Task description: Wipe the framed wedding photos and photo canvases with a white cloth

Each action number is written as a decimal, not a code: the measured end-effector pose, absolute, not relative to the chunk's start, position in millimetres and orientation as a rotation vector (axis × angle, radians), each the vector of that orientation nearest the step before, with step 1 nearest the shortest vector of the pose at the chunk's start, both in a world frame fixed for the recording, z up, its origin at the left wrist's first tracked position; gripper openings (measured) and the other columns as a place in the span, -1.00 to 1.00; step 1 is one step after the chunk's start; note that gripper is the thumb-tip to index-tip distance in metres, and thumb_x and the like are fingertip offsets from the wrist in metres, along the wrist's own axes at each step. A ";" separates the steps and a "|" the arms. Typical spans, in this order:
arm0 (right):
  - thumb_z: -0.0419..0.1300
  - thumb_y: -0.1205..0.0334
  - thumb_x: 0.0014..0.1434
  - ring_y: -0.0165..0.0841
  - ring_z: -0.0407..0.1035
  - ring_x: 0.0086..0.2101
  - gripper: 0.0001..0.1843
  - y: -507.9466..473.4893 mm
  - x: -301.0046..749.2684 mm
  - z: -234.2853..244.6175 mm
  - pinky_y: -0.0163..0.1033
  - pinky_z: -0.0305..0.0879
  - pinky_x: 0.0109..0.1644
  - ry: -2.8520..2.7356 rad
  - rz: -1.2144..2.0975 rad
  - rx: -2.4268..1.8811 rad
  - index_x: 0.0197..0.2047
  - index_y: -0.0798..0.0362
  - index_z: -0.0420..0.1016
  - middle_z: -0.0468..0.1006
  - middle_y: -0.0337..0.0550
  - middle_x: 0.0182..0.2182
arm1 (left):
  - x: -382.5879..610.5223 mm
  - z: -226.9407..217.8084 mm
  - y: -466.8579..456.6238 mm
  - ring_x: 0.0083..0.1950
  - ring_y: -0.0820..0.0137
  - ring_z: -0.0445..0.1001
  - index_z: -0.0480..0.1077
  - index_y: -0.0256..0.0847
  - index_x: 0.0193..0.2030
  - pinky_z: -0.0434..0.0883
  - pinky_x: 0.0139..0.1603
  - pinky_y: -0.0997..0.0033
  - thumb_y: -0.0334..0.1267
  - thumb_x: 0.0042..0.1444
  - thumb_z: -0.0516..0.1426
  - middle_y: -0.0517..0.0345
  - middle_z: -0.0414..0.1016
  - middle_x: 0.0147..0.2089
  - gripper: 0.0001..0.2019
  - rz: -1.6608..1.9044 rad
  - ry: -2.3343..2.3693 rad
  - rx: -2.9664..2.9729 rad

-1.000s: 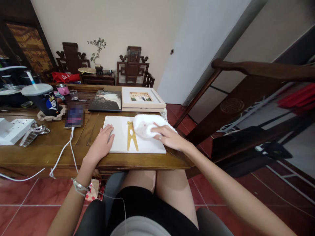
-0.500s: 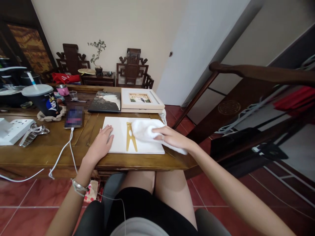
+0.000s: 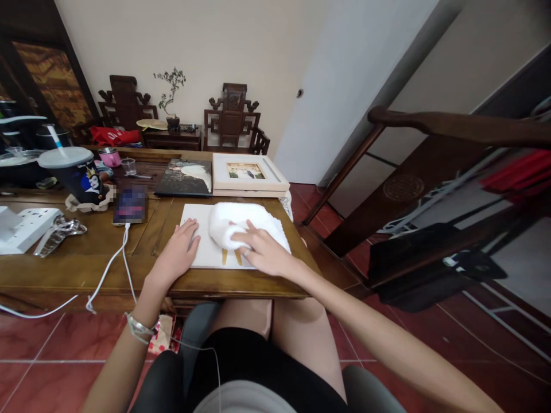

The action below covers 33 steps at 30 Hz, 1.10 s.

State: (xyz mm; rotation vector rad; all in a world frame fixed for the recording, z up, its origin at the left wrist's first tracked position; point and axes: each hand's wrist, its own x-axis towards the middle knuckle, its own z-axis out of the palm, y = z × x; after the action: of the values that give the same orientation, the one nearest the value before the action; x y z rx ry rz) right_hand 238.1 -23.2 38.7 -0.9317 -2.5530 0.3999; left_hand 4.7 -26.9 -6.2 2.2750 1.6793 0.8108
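One white cloth [image 3: 258,214], clamped near its near edge by the fingers of the nearer right hand [image 3: 273,252], mostly far of them across a white board [image 3: 205,255], long axis left-to-right, with left hand [image 3: 178,248] laid open at left.

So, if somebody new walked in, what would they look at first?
Probably the fluffy white cloth in the grip of the right hand, over a flat white board near the front edge of the table. Next, maybe the big dark cup on the table's left, or the framed picture behind the cloth.
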 end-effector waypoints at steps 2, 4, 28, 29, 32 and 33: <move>-0.05 0.47 0.13 -0.07 0.28 0.21 -0.67 -49.5 246.3 47.3 0.16 0.02 0.31 -2.603 0.418 -0.873 -0.20 0.08 0.50 0.60 0.04 -0.05 | 5.0 -6.1 -27.0 0.44 0.16 0.13 0.30 -0.42 0.23 -0.02 0.45 -0.02 -0.22 0.30 -0.12 -0.25 0.26 0.36 -0.53 0.807 1.682 2.277; -0.03 0.48 0.12 -0.07 0.23 0.24 -0.69 -70.2 254.3 56.2 0.12 0.09 0.30 -2.642 0.455 -0.835 -0.24 0.05 0.50 0.58 0.06 0.01 | 5.0 -6.2 -26.9 0.44 0.16 0.13 0.29 -0.44 0.23 -0.02 0.45 -0.03 -0.23 0.30 -0.12 -0.26 0.25 0.36 -0.53 0.800 1.685 2.277; -0.08 0.44 0.17 -0.01 0.25 0.21 -0.60 0.4 221.7 28.6 0.23 0.00 0.29 -2.622 0.162 -0.970 -0.01 0.19 0.46 0.54 0.18 -0.01 | 4.4 -6.4 -27.0 0.47 0.18 0.06 0.20 -0.42 0.31 -0.03 0.46 -0.03 -0.21 0.31 -0.15 -0.26 0.14 0.42 -0.49 0.780 1.679 2.292; -0.08 0.45 0.17 -0.01 0.18 0.26 -0.60 -13.0 224.1 30.1 0.25 -0.03 0.31 -2.656 0.175 -0.939 0.00 0.19 0.45 0.53 0.19 0.01 | 4.7 -6.5 -26.8 0.47 0.17 0.06 0.21 -0.43 0.30 -0.03 0.45 -0.03 -0.22 0.31 -0.16 -0.27 0.15 0.42 -0.49 0.775 1.683 2.293; -0.05 0.46 0.15 -0.07 0.12 0.30 -0.61 -51.8 233.6 38.3 0.28 -0.06 0.34 -2.718 0.254 -0.849 -0.02 0.15 0.45 0.52 0.18 0.06 | 5.6 -6.3 -26.4 0.46 0.16 0.07 0.23 -0.46 0.28 -0.03 0.45 -0.04 -0.23 0.31 -0.17 -0.29 0.17 0.40 -0.50 0.761 1.691 2.297; -0.04 0.47 0.12 -0.08 0.13 0.30 -0.62 -62.3 237.0 41.9 0.27 -0.05 0.35 -2.727 0.290 -0.813 -0.04 0.13 0.45 0.51 0.19 0.07 | 5.7 -6.0 -26.3 0.46 0.16 0.08 0.24 -0.46 0.27 -0.03 0.45 -0.04 -0.23 0.31 -0.18 -0.29 0.18 0.40 -0.50 0.758 1.693 2.297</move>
State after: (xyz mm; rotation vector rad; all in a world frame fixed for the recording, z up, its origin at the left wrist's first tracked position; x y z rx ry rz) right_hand 237.0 -62.3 41.9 -0.8126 -2.7275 0.2896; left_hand 5.7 -26.3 -6.0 2.2973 1.6926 0.7581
